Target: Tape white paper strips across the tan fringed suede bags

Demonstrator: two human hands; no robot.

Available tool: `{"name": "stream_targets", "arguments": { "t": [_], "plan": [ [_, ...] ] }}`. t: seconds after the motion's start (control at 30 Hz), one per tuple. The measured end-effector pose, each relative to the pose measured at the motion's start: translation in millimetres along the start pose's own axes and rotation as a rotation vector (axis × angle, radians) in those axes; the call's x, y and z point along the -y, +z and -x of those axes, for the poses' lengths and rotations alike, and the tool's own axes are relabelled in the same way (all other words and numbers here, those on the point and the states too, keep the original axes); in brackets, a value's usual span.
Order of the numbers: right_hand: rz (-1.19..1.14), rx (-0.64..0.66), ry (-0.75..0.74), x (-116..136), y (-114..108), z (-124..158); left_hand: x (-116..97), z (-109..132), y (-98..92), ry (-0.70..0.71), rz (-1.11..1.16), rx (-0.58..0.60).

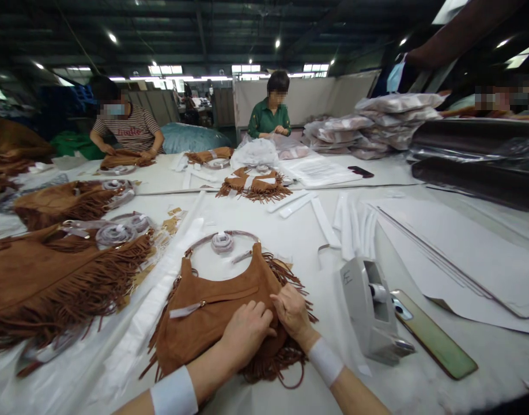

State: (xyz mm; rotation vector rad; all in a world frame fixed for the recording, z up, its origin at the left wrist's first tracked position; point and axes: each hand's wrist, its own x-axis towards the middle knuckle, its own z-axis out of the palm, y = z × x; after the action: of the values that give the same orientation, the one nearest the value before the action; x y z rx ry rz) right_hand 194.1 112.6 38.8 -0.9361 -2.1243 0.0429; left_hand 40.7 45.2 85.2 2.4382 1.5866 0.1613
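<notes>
A brown suede handbag (204, 317) with long fringe lies flat on the table in front of me. Its wrapped strap (222, 243) is coiled inside the loop of the handle, and a white strip (185, 310) hangs from its zipper pull. My left hand (249, 329) rests on the lower right of the bag, fingers bent and closed on the suede. Close beside it, my right hand (291, 311) is closed at the bag's right edge, next to the fringe. What lies under my fingertips is hidden.
More fringed bags (65, 271) are piled at the left. A tape dispenser (363, 311) and a green phone (437, 337) lie right of the bag, with white strips (355, 225) behind. Two co-workers (268, 118) work across the table; wrapped stacks (394, 124) stand at the back right.
</notes>
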Motion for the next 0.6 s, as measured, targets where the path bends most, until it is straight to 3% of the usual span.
{"name": "stream_targets", "arguments": {
  "t": [0.3, 0.5, 0.6],
  "plan": [
    [0.052, -0.017, -0.064, -12.9, 14.6, -4.1, 43.7, -40.5, 0.4, -0.094, 0.726, 0.224],
    [0.022, -0.051, -0.106, -25.1, 17.6, -0.6, 69.9, -62.1, 12.4, -0.051, 0.964, 0.412],
    [-0.006, -0.055, -0.141, -31.9, 13.5, 0.6, 72.9, -61.5, 2.2, -0.024, 1.020, 0.431]
  ]
}}
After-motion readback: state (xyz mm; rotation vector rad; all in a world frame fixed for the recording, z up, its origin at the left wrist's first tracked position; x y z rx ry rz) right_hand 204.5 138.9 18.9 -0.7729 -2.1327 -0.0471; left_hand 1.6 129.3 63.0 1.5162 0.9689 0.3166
